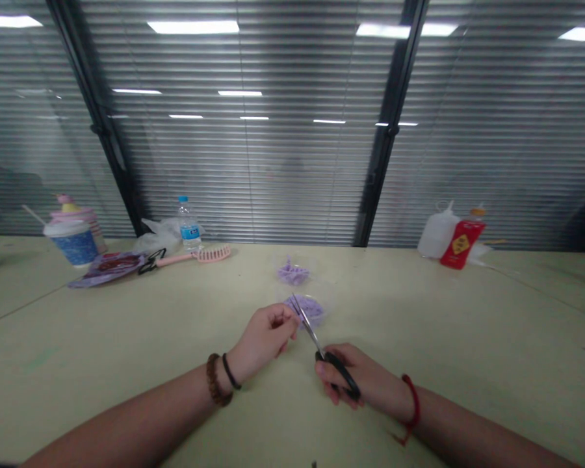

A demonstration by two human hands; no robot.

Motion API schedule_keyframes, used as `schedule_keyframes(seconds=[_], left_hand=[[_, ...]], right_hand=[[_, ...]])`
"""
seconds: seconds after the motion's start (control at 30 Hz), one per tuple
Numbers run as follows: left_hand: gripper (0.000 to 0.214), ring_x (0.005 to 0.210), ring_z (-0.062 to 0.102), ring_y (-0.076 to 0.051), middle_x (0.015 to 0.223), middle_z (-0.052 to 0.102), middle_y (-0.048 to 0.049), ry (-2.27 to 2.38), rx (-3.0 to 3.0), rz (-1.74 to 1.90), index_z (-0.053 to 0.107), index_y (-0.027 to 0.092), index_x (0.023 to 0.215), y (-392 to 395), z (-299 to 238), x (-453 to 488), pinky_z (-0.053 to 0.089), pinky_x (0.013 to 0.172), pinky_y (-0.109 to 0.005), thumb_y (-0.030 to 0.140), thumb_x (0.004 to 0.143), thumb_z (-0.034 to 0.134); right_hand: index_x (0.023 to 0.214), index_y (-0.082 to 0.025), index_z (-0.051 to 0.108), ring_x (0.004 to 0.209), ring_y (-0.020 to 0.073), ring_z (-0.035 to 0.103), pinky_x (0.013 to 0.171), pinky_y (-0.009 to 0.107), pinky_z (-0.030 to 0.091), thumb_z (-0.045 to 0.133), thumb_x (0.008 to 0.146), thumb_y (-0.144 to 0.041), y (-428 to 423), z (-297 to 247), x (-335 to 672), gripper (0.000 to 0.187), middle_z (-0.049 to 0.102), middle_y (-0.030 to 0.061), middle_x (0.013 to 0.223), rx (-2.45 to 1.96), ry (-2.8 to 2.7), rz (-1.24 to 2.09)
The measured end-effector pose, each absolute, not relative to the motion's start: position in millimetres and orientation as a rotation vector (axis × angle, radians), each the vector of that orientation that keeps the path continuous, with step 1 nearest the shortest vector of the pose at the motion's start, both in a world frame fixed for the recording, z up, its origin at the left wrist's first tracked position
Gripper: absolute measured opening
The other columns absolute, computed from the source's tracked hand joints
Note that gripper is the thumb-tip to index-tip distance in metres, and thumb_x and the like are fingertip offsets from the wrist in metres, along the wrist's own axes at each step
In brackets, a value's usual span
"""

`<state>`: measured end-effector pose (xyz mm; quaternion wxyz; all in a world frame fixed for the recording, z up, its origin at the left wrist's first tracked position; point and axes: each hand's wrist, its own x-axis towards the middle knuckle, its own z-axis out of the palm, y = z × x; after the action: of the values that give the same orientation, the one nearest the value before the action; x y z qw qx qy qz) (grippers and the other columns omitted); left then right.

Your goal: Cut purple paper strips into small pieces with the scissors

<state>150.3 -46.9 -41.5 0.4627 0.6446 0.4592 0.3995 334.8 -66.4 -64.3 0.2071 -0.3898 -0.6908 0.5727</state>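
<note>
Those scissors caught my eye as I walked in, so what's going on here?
A person at a pale table grips black-handled scissors in the right hand. The blade tips reach past the left hand, whose pinched fingers hold something too small to make out. A heap of lilac shreds lies right behind the tips, and a second heap of lilac shreds lies farther off.

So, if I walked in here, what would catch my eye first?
The black-handled scissors stand out at front centre, held in the right hand and pointing toward the left hand, just beside a purple heap. Farther back, a red packet catches the eye on the right, and a pink comb on the left.
</note>
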Motion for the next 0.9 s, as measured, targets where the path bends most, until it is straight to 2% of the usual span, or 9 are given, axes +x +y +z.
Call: schedule_keyframes(seconds=[0.4,0.6,0.9], left_hand=[[0.027,0.034,0.031,-0.004,0.042,0.04,0.0071,1.128,1.6,0.964,0.045,0.015,0.063,-48.6,-39.0,149.9,0.024,0.033,-0.015,0.04,0.075,0.05],[0.027,0.033,0.032,-0.005,0.041,0.039,0.0076,1.163,1.572,1.02,0.046,0.016,0.063,-43.7,-42.3,148.3,0.026,0.033,-0.015,0.04,0.074,0.051],[0.029,0.033,0.032,-0.004,0.044,0.04,0.0073,1.108,1.535,1.028,0.047,0.015,0.066,-44.4,-44.0,150.2,0.026,0.032,-0.015,0.042,0.074,0.051]], right_hand=[[0.058,-0.013,0.046,0.03,0.0021,0.034,0.029,0.014,0.025,0.05,0.07,-0.062,-67.3,-60.3,331.3,0.05,0.049,-0.0015,0.047,-1.188,-1.832,1.604],[0.059,-0.014,0.044,0.027,0.0016,0.03,0.027,0.014,0.019,0.05,0.07,-0.061,-62.7,-63.8,330.1,0.049,0.047,-0.0032,0.043,-1.261,-1.698,1.515],[0.058,-0.012,0.048,0.03,0.0024,0.035,0.029,0.014,0.025,0.051,0.069,-0.063,-66.7,-62.9,332.1,0.052,0.052,0.0004,0.048,-1.098,-1.867,1.61]])
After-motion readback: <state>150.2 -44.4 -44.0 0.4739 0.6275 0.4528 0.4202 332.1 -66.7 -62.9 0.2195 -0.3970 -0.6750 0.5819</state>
